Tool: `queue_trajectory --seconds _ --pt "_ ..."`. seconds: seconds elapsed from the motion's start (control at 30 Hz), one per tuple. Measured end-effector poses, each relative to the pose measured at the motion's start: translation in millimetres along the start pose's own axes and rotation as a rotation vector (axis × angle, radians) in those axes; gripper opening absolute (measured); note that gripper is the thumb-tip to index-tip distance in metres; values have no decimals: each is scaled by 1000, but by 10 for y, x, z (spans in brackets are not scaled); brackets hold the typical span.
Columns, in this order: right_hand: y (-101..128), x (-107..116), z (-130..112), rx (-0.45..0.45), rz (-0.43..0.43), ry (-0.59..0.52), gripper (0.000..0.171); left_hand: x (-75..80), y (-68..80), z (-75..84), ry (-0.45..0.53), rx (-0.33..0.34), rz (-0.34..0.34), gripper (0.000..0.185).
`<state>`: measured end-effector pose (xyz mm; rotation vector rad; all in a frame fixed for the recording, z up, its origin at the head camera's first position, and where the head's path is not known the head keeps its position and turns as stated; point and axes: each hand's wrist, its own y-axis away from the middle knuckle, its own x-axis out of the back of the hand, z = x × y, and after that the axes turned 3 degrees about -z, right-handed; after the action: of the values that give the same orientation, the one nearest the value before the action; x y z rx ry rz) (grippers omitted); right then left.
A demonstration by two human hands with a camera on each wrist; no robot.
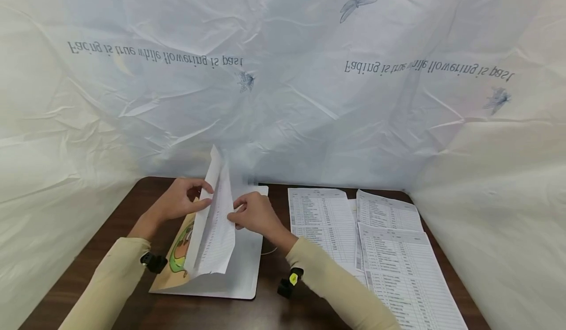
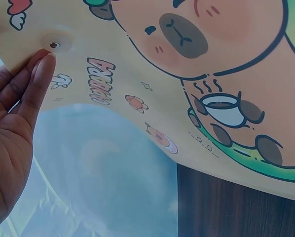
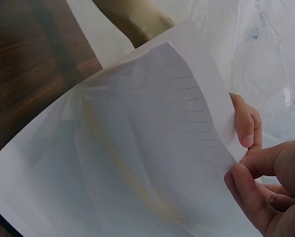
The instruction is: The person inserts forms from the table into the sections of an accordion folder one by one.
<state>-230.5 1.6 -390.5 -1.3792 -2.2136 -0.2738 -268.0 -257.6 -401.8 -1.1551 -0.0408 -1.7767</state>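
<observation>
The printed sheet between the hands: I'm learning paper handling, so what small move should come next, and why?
Probably ease the printed sheet slightly rightward with the right hand: it pinches the sheet's right edge, while the left hand holds the cartoon cover raised. The sheet stands tilted close beside the cover, so widening the gap may help part them.

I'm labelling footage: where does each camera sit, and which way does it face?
Head: on the head, facing forward and down at the table; shows the left hand, right hand and sleeves.
Left wrist: on that wrist, facing the cartoon cover; shows the left hand.
Right wrist: on that wrist, facing the held paper; shows right hand, left fingers, a sleeve.
Head and right wrist share the held paper.
</observation>
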Motion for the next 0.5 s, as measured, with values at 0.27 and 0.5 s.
queue_trajectory --seconds 0.27,0.5 --pt "11 49 -1 -65 22 -121 5 21 7 5 3 2 -8 16" --pt "-43 6 -28 -32 14 -47 10 15 7 11 9 16 -13 18"
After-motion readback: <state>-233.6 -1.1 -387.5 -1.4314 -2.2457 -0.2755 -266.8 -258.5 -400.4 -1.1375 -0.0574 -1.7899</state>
